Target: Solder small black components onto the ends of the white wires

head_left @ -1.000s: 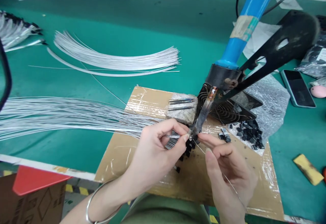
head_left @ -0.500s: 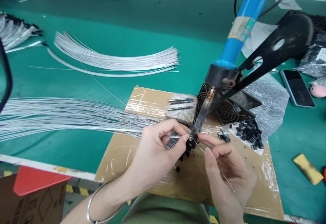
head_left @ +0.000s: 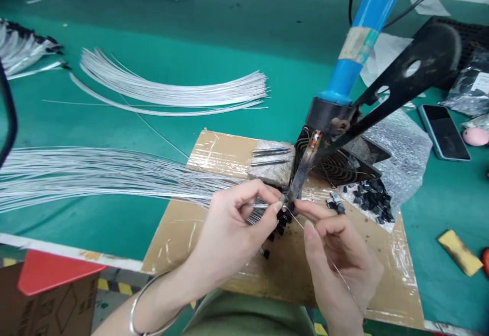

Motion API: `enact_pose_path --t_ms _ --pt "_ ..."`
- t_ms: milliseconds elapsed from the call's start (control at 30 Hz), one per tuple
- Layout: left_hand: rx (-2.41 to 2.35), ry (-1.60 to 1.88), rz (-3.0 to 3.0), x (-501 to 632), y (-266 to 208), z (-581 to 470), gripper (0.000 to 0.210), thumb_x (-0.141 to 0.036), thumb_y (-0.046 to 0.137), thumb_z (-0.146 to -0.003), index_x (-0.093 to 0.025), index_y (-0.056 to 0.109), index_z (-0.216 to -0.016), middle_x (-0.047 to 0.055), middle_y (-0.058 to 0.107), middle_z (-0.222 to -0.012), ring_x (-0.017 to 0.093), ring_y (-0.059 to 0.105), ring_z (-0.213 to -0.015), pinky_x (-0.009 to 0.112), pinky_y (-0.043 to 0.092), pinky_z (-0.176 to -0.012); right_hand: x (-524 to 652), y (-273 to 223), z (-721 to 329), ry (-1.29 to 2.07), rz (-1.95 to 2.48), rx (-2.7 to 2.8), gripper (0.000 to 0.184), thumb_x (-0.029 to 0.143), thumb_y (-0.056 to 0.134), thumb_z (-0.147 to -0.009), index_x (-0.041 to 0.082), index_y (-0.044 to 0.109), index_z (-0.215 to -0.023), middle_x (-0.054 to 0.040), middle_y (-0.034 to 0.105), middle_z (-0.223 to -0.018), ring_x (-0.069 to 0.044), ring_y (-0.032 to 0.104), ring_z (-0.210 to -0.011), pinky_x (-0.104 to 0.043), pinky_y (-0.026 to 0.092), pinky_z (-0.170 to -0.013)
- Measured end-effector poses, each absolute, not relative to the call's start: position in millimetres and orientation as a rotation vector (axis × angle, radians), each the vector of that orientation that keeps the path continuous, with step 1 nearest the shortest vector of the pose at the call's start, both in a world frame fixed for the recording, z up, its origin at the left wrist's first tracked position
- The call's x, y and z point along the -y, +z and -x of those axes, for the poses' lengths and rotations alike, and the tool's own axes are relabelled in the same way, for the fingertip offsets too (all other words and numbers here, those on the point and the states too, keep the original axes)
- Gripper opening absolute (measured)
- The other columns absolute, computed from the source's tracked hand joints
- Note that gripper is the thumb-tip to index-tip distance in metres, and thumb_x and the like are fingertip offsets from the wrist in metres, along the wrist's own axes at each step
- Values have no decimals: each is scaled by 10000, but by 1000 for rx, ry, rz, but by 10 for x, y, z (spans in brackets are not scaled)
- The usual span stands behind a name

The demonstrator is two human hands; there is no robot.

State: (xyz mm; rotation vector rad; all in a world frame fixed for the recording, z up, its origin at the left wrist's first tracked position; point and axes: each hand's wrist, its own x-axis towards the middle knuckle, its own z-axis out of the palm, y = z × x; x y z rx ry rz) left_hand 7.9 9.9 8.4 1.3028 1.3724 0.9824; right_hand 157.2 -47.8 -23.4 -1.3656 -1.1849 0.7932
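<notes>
Beneath the tip of a blue-handled soldering iron (head_left: 346, 71), held in a black bracket (head_left: 416, 76), my left hand (head_left: 237, 229) pinches the end of a white wire close to a small connector, which its fingers partly cover. My right hand (head_left: 340, 259) has its thumb and fingers closed on a thin strand of solder wire (head_left: 340, 275), whose upper end meets the iron's tip. A long bundle of white wires (head_left: 114, 173) runs in from the left under my left hand. Black connectors (head_left: 280, 224) show just below the fingers.
A cardboard sheet (head_left: 183, 234) lies under the work. On it sit a pale block with metal pins (head_left: 271, 162) and a black fan (head_left: 340, 162). Loose black connectors (head_left: 374, 198) rest on bubble wrap. Farther right are a phone (head_left: 445, 132) and a yellow sponge (head_left: 459, 252).
The whole view shifts very slightly. Both hands stay at the iron's tip, with the solder wire still in my right hand.
</notes>
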Motion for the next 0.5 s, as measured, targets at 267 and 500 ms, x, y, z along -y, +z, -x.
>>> enact_pose_path --t_ms 267,500 --pt "-1387 952 -1334 -112 76 -59 132 -194 660 -815 -174 721 -700 46 798 -744 138 625 -598 216 411 -506 484 -223 -1545 779 1375 1149 205 161 702 -991 254 628 -825 -1 859 -1149 -134 814 -1071 -214 600 -953" --pt "-1387 954 -1349 -88 75 -58 132 -199 661 -817 -177 719 -701 44 801 -753 135 620 -599 212 423 -511 484 -206 -1527 752 1424 1142 216 198 723 -988 245 625 -802 -33 864 -1130 -163 820 -1046 -244 611 -919"
